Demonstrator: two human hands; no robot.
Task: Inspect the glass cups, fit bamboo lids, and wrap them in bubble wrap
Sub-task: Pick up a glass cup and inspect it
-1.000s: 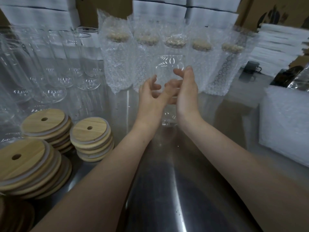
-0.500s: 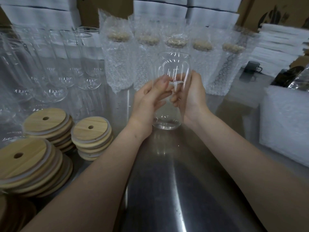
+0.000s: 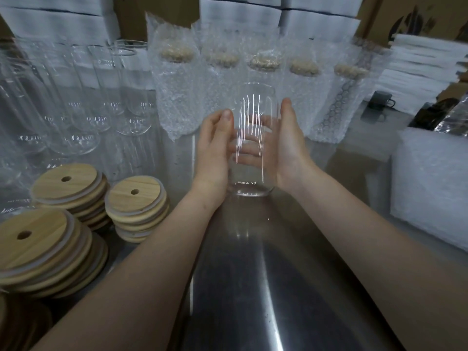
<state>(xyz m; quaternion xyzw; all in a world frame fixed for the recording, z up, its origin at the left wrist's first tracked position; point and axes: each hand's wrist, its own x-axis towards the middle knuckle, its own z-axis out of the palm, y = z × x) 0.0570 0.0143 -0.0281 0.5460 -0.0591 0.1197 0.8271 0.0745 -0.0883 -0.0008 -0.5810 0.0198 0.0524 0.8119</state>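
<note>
Items I logged from the head view:

- Glass cup (image 3: 255, 102): upright, no lid, lifted clear of the steel table (image 3: 253, 287), held between both hands at centre. Light streaks blurred its wall.
- Left hand (image 3: 215, 150): clamped on the cup's left side, thumb pointing up along the glass, fingers curled behind it.
- Right hand (image 3: 291, 150): clamped on the cup's right side, palm against the glass, fingers showing through it from behind.
- Lids (image 3: 136, 198): three wooden stacks at my left on the table, each top lid with one hole.
- Bare glasses (image 3: 83, 110): crowded together behind the lids, far left.
- Wrapped cups (image 3: 174, 97): a row of five along the back, lids visible through the wrap.
- Bubble wrap (image 3: 430, 188): a white pile at my right.
- Mug (image 3: 379, 100): dark, behind the pile.
- Boxes (image 3: 240, 11): white, stacked at the back.
</note>
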